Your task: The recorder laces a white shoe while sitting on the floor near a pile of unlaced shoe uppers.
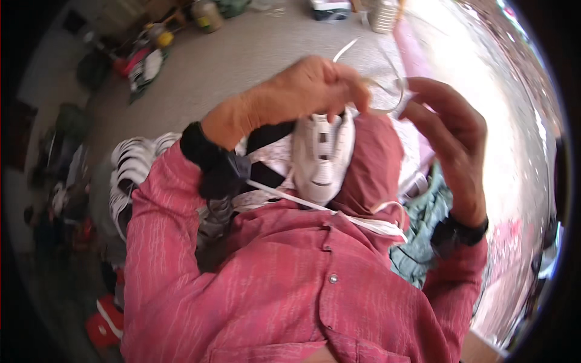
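A white shoelace (400,85) loops in the air between my hands, above my lap. My left hand (302,91) is closed, with thumb and fingertips pinched on the lace. On the other side of the loop, my right hand (451,124) has bent fingers and thumb at the lace and appears to pinch it; motion blurs the fingertips. Below the left hand a white sneaker (324,160) rests on my lap, its toe toward me and dark openings along its front. More white lace (378,227) lies bunched against my shirt, one strand running left to the black band at my left wrist.
Several black-and-white striped pieces (130,160) are piled left of my lap. Crumpled green cloth (426,224) lies to the right. Farther off on the floor stand a jar (207,16) and a pale ribbed container (384,16). A red-and-white item (106,320) sits lower left.
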The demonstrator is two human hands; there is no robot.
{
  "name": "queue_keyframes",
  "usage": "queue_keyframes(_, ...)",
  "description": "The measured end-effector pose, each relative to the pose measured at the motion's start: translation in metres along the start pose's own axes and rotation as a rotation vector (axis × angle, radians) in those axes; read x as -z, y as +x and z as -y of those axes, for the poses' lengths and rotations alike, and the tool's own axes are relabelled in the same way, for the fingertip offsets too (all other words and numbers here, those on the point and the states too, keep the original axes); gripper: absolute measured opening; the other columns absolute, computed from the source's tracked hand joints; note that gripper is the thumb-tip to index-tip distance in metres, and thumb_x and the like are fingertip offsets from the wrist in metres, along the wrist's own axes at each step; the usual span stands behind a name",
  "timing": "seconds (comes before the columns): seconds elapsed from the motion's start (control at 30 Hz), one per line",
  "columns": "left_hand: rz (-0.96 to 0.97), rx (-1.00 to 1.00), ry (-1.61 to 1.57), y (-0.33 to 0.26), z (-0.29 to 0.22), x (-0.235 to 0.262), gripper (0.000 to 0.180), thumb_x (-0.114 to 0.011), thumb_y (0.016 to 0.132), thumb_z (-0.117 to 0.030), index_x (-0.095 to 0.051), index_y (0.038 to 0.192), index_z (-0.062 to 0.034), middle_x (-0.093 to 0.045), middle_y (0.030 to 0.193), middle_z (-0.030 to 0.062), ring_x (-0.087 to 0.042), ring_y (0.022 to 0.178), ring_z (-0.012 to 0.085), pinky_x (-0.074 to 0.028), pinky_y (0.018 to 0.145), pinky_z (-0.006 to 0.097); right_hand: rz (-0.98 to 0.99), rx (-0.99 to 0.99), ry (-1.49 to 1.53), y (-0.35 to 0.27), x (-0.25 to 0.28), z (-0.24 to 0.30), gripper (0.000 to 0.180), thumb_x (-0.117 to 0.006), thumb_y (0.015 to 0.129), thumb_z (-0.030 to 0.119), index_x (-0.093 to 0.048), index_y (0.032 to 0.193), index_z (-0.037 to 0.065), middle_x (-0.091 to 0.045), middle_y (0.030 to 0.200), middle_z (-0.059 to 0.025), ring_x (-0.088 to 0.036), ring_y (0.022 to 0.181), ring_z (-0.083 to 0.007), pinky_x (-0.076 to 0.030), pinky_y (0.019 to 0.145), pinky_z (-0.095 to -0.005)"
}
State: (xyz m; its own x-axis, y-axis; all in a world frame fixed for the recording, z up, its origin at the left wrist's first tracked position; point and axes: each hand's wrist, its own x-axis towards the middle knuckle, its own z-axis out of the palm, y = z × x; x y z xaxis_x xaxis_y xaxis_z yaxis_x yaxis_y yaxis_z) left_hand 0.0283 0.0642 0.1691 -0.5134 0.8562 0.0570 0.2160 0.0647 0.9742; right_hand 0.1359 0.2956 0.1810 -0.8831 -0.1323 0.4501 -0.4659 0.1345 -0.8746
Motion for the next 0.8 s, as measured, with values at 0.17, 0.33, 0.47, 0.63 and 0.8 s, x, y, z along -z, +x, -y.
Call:
queue_keyframes(0.17,-0.714,-0.092,-0.547,-0.134,0.018,0.158,0.024,-0.056,0.098,-0.024,-0.061,0.099,-0.0004,-0.044,0.065,-0.0035,-0.047,0.059,0.0073,-0.043,0.060,0.024,-0.051,-0.399,-0.249,-0.028,0.038,-0.035,0.021,-0.062,0.094,0.012,-0.067,0.107,-0.002,-0.060,0.078,0.0000,-0.054,0.069,-0.0065,-0.041,0.060,-0.0209)
queue_keyframes(0.33,-1.276,-0.308,-0.237,-0.301,-0.025,0.281,0.036,-0.057,0.098,-0.025,-0.054,0.112,0.0081,-0.040,0.065,-0.0016,-0.041,0.063,0.0119,-0.044,0.069,0.029,-0.117,-0.470,-0.323,-0.084,0.095,-0.100,0.028,-0.061,0.095,0.028,-0.069,0.104,0.003,-0.053,0.066,0.0042,-0.044,0.058,-0.0032,-0.028,0.050,-0.0205)
queue_keyframes(0.47,-1.346,-0.246,-0.349,-0.355,-0.032,0.287,0.042,-0.051,0.100,-0.032,-0.055,0.114,0.0077,-0.044,0.070,0.0003,-0.044,0.064,0.0122,-0.045,0.066,0.030,-0.137,-0.669,-0.317,-0.114,0.117,-0.121,0.025,-0.059,0.097,0.023,-0.068,0.102,0.000,-0.056,0.069,0.0017,-0.048,0.061,-0.0051,-0.034,0.052,-0.0207)
queue_keyframes(0.63,-1.184,0.148,-0.240,-0.309,0.030,0.231,0.040,-0.056,0.097,-0.033,-0.059,0.110,0.0047,-0.052,0.070,-0.0013,-0.053,0.063,0.0101,-0.051,0.063,0.026,0.127,-0.686,-0.716,-0.137,0.119,-0.136,0.036,-0.059,0.096,0.031,-0.065,0.083,-0.002,-0.057,0.060,-0.0059,-0.054,0.056,-0.0151,-0.041,0.053,-0.0325)
queue_keyframes(0.8,-1.160,0.723,0.128,-0.292,0.086,0.194,0.033,-0.061,0.093,-0.032,-0.064,0.112,-0.0042,-0.061,0.082,0.0012,-0.060,0.069,0.0128,-0.053,0.068,0.028,0.396,-0.748,-1.276,-0.146,0.117,-0.116,0.045,-0.057,0.093,0.036,-0.063,0.068,-0.001,-0.063,0.062,-0.0168,-0.064,0.061,-0.0288,-0.045,0.056,-0.0433)
